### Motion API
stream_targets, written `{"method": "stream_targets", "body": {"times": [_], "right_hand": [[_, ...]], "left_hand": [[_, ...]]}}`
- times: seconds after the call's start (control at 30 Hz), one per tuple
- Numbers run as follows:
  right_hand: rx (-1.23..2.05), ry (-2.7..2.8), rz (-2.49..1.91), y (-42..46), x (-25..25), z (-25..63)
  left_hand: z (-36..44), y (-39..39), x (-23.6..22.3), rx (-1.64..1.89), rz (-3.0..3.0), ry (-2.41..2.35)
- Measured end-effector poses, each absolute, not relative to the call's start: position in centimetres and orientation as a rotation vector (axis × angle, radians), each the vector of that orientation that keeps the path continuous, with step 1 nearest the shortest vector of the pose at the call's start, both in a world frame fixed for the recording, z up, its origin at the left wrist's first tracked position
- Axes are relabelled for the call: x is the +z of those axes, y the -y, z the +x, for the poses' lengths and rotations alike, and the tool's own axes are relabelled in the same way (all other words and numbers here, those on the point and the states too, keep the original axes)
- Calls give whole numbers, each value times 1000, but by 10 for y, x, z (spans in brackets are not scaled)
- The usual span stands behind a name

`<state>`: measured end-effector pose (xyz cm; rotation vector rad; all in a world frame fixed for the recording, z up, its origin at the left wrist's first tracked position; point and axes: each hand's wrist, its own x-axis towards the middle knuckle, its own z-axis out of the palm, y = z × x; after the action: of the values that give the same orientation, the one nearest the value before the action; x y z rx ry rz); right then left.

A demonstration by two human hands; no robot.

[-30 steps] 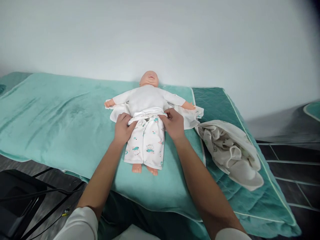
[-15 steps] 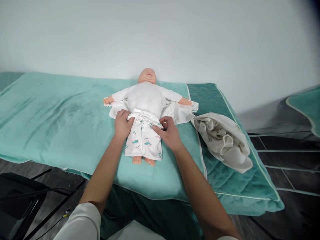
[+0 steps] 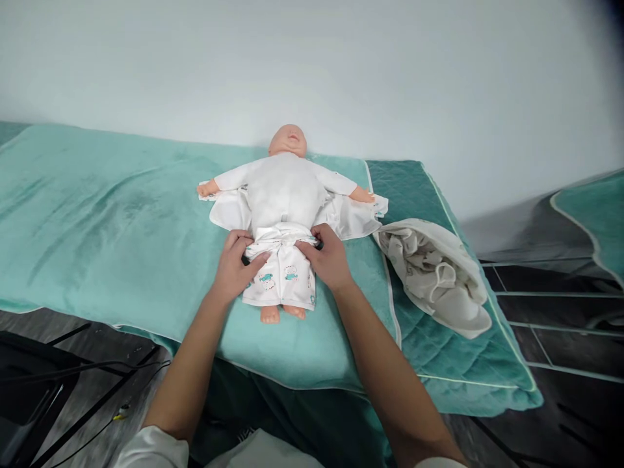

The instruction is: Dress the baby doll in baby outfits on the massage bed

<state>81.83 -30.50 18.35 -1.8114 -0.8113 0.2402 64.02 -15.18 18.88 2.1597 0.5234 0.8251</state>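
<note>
A baby doll point(image 3: 283, 188) lies on its back, arms spread wide and feet toward me. Its torso is white cloth, and an opened white printed shirt point(image 3: 344, 214) is spread beneath it. White printed pants point(image 3: 280, 279) cover the legs down to the ankles, with the waistband bunched at the hips. My left hand point(image 3: 236, 266) grips the left edge of the waistband, thumb lying over the front. On the opposite edge, my right hand point(image 3: 329, 253) pinches the waistband between thumb and fingers. Some fingertips are hidden behind the cloth.
The doll lies on a light green blanket point(image 3: 121, 227) over a bed beside a white wall. To the right, a crumpled white cloth bundle point(image 3: 433, 273) rests on a darker quilted cover point(image 3: 468, 370). A black chair-like object point(image 3: 34, 390) and a cable point(image 3: 88, 442) are at lower left.
My left hand has shifted down along the pants' side, its thumb now over the front. My right hand stays at its edge. The view has moved slightly.
</note>
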Motion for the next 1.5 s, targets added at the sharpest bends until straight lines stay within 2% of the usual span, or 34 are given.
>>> {"method": "stream_targets", "body": {"times": [0.37, 0.63, 0.83, 1.1, 1.3, 1.5], "right_hand": [[138, 879, -1809, 309, 188, 817], [247, 954, -1852, 339, 189, 778], [494, 1039, -1840, 375, 188, 752], [457, 1166, -2029, 383, 214, 735], [652, 1237, -2121, 389, 259, 742], [1021, 1205, -1835, 397, 301, 748]], "left_hand": [[648, 148, 185, 847, 2151, -546], [648, 144, 177, 874, 2197, -574], [643, 143, 183, 836, 2120, -541], [589, 178, 202, 596, 2169, -456], [563, 187, 237, 213, 2155, -540], [550, 189, 274, -121, 2039, -465]]}}
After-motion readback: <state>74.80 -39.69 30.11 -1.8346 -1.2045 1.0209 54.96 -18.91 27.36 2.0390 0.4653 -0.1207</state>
